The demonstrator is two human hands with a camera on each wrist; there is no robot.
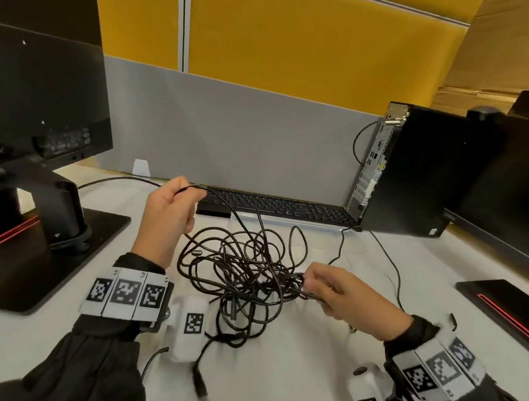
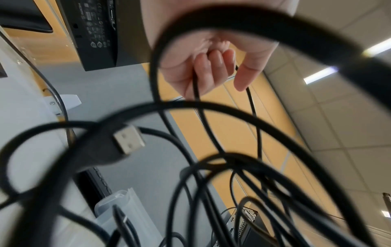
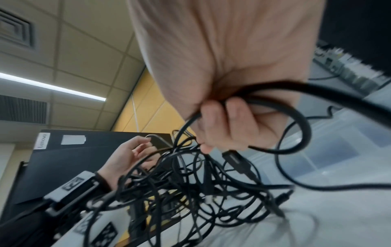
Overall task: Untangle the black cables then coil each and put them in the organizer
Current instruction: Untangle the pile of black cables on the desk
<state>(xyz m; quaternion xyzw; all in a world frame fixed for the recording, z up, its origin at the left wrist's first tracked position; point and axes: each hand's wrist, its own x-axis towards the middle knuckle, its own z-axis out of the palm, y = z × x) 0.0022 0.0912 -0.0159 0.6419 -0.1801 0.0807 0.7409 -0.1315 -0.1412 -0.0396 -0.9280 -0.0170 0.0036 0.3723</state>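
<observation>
A tangle of thin black cables (image 1: 242,269) lies on the white desk between my hands. My left hand (image 1: 168,214) is raised above the tangle's left side and pinches one cable strand that runs down into the heap; the left wrist view shows its fingers (image 2: 211,66) curled round that strand, with a USB plug (image 2: 129,142) hanging close to the camera. My right hand (image 1: 338,290) grips a bunch of strands at the tangle's right edge, fingers (image 3: 230,123) curled round them. A clear plastic organizer (image 2: 118,207) lies behind the tangle, in front of the keyboard.
A black keyboard (image 1: 281,207) lies behind the cables, a computer tower (image 1: 410,170) at the back right, a monitor on its stand (image 1: 42,124) at the left. Another monitor base (image 1: 501,304) sits at the right edge. A loose plug end (image 1: 200,385) trails toward me.
</observation>
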